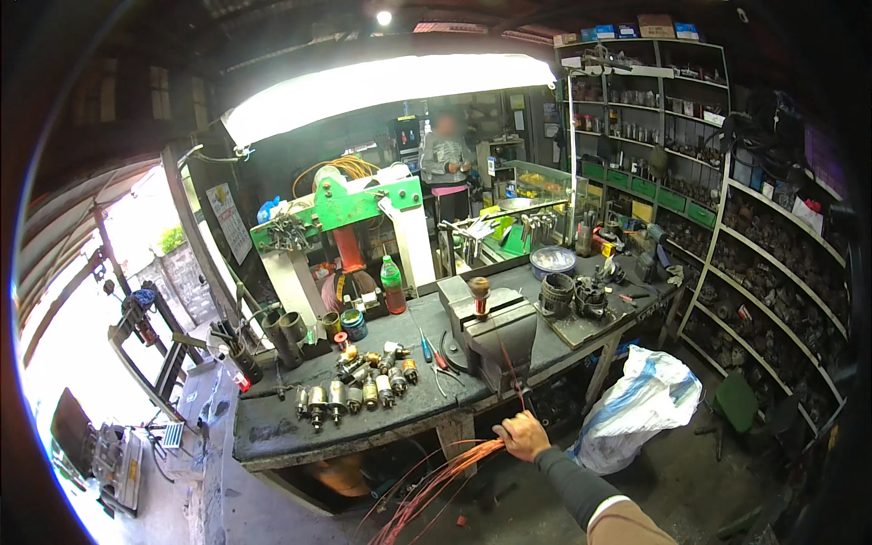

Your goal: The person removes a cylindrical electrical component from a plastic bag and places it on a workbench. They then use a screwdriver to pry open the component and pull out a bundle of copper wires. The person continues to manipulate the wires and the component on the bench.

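My right hand [525, 438] reaches in from the lower right, its fingers closed round a bundle of thin orange-red wires [454, 472]. Their loose ends fan out toward the lower left, below the bench's front edge. One thin reddish strand seems to run from beside my hand up toward the dark bench vise [502, 341]. On top of the vise stands a small round brown and red part [480, 295]; its kind is unclear. Left of the vise lie a blue screwdriver [425, 347] and pliers [446, 374]. My left hand is out of view.
Several metal cylindrical parts [371, 391] cover the bench's left part. Behind them stand a green-capped bottle of red liquid [392, 286] and a green-topped press [363, 204]. A white sack [636, 413] sits right of my hand. Loaded shelves line the right; a person [447, 159] stands behind.
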`<state>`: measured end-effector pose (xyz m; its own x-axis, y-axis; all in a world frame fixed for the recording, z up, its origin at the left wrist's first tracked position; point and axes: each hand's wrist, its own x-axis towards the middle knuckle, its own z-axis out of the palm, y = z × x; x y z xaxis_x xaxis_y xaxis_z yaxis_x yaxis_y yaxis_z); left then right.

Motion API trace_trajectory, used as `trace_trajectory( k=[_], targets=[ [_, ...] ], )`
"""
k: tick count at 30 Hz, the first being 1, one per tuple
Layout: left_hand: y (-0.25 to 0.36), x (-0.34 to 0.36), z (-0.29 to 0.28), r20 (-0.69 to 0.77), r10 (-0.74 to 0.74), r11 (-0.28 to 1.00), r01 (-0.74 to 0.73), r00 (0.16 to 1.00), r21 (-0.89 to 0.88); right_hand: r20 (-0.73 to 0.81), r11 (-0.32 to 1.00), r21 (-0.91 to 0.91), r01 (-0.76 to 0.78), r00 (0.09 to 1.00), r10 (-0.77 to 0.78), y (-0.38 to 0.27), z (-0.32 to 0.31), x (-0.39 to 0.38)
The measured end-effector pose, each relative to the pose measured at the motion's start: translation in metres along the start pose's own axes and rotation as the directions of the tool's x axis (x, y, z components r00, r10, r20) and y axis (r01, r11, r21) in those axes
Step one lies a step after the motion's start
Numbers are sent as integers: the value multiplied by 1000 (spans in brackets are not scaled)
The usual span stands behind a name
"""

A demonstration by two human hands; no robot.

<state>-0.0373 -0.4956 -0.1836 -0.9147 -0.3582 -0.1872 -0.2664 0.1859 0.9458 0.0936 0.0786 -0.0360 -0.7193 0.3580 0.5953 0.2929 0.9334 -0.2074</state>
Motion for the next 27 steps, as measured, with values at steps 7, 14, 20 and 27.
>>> trace_trajectory(
  k=[7, 14, 20, 27],
  targets=[
    [64, 183, 54, 64, 754, 628, -746, 654, 221, -11, 923, 191, -335, 939, 343, -50, -37, -119],
    [262, 132, 203, 357, 793, 527, -850, 493, 3, 88, 723, 166, -670, 740, 666, -88, -55, -242],
    [334, 36, 321, 576, 811, 201, -974, 103, -109, 100, 413, 196, -889, 437, 894, -121, -62, -324],
    [362, -112, 429, 556, 765, -91, -910, -324, -404, 150, -94, 489, -867, -22, 988, -148, -76, -402]
  ],
)
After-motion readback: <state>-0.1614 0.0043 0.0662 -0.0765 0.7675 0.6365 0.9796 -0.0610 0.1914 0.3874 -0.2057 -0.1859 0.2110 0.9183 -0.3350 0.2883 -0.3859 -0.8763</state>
